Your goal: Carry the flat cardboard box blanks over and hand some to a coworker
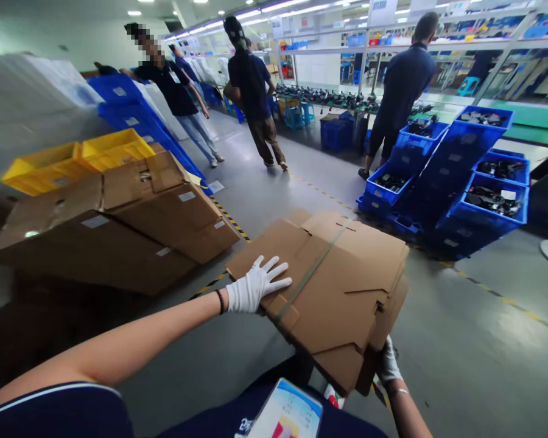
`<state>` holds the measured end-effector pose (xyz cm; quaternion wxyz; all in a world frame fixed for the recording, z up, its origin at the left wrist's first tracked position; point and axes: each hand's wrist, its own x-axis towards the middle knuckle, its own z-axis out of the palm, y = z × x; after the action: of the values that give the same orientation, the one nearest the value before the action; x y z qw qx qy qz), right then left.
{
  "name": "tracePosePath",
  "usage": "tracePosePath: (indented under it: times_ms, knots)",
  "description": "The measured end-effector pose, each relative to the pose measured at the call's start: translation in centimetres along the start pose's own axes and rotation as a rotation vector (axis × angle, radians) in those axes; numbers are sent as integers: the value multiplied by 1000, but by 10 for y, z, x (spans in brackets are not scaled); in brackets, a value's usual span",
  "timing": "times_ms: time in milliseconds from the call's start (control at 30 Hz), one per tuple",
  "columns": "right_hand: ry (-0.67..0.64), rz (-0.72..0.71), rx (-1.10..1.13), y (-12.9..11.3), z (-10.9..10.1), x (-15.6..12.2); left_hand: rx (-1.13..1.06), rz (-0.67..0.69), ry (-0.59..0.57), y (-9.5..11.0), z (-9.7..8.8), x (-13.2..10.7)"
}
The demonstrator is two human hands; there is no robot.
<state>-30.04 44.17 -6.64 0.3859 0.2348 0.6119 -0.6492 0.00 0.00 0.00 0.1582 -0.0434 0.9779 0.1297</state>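
A bundle of flattened cardboard boxes (329, 274), tied with a green strap (311, 274), is held in front of my body, above the floor. My left hand (256, 286), in a white glove, lies on its upper left side with fingers spread. At the lower right, my right hand (388, 363), gloved too, grips the edge of the bundle; its fingers are partly hidden beneath the cardboard. A badge (287, 410) hangs at my chest.
Large cartons (119, 225) stand at left, topped by yellow bins (116, 149). Blue crates (495, 207) filled with dark parts are stacked at right. One person (406, 85) is at the green workbench (536, 125); another person (253, 91) is in the aisle.
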Motion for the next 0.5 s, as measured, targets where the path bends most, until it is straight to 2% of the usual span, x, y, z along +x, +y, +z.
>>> tracePosePath:
  times_ms: [100,267,500]
  knots:
    - [-44,30,7,-11,28,19,-31,8,13,-28,-7,18]
    - [-22,12,-59,-28,72,55,-66,5,23,-76,-20,45]
    - [-43,13,-183,-58,150,76,6,-23,-12,-124,-38,78]
